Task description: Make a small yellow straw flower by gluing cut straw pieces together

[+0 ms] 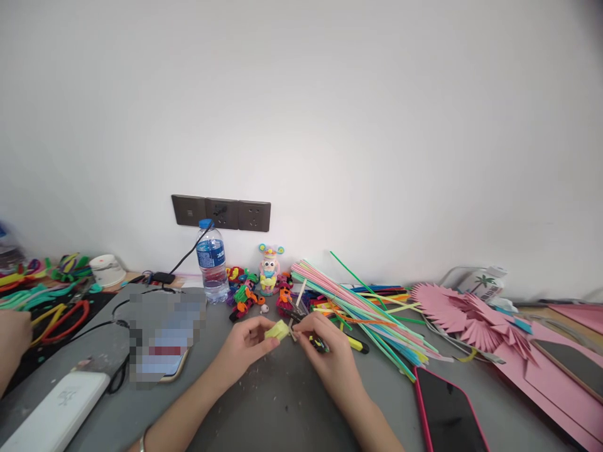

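My left hand [247, 345] pinches a small pale yellow block [279, 331] between thumb and fingers. Close beside it, my right hand [325, 342] is closed round a dark slim tool [296, 315], whose tip points up and to the left; its kind is partly hidden by the fingers. A patterned, multicoloured part shows beneath the right palm. Thin pale strips show between the two hands, near the block. Behind them stands a small figurine [269, 276] with round eyes, among several colourful pipe-cleaner pieces [244, 295].
A bundle of pipe cleaners [362, 314] lies to the right, beside a yellow cutter [357, 344] and a pink-edged phone [450, 411]. Folded pink paper [471, 314] is farther right. A water bottle [211, 263], another phone [164, 351] and a white power bank [61, 411] are left. Another person's hand [14, 342] is far left.
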The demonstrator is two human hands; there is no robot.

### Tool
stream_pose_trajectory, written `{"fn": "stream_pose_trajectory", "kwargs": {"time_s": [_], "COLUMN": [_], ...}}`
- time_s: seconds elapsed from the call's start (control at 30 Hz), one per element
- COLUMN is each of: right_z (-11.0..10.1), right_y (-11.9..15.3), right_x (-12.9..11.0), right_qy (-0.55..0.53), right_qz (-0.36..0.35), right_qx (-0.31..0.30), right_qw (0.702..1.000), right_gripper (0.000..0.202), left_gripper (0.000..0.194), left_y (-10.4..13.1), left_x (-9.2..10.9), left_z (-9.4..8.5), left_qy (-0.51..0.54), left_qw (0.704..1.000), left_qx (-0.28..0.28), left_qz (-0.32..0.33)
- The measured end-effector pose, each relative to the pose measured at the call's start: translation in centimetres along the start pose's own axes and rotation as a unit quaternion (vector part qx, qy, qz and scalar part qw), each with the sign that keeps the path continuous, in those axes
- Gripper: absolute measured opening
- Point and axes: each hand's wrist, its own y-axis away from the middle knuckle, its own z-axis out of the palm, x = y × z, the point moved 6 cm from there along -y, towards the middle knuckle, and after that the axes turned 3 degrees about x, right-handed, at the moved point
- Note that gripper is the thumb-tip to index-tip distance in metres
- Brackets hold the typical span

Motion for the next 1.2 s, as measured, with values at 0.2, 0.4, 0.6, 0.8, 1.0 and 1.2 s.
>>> {"fn": "stream_pose_trajectory", "kwargs": {"time_s": [0.2, 0.4, 0.6, 0.8, 1.0, 1.2], "right_z": [1.7, 1.0, 1.9, 2.8, 2.7, 2.7], "right_y": [0.5, 0.4, 0.9, 1.0, 0.7, 0.8], "right_x": [1.8, 1.5, 0.8, 1.0, 1.1, 1.0], "right_qy": [0.128, 0.095, 0.001, -0.058, -0.1, -0.064], "right_qz": [0.032, 0.061, 0.073, 0.092, 0.109, 0.082], "right_qx": [-0.135, -0.097, -0.11, -0.123, -0.119, -0.121], "right_qw": [0.982, 0.989, 0.991, 0.986, 0.982, 0.987], "right_gripper": [0.033, 0.029, 0.027, 0.022, 0.007, 0.015], "left_gripper": [0.027, 0.023, 0.028, 0.026, 0.024, 0.043], "left_y": [-0.5, -0.3, 0.4, 0.7, 0.8, 0.8], "left_x": [0.3, 0.7, 1.6, 1.6, 1.4, 2.6], "left_z": [-1.8, -1.4, 0.2, 0.8, 0.1, -0.4], "left_qy": [-0.015, -0.159, -0.246, -0.201, -0.064, -0.045], "left_qw": [0.995, 0.982, 0.954, 0.967, 0.992, 0.988], "left_qx": [0.093, 0.058, -0.015, -0.029, -0.02, -0.012], "left_qz": [0.02, 0.087, 0.171, 0.151, 0.109, 0.145]}}
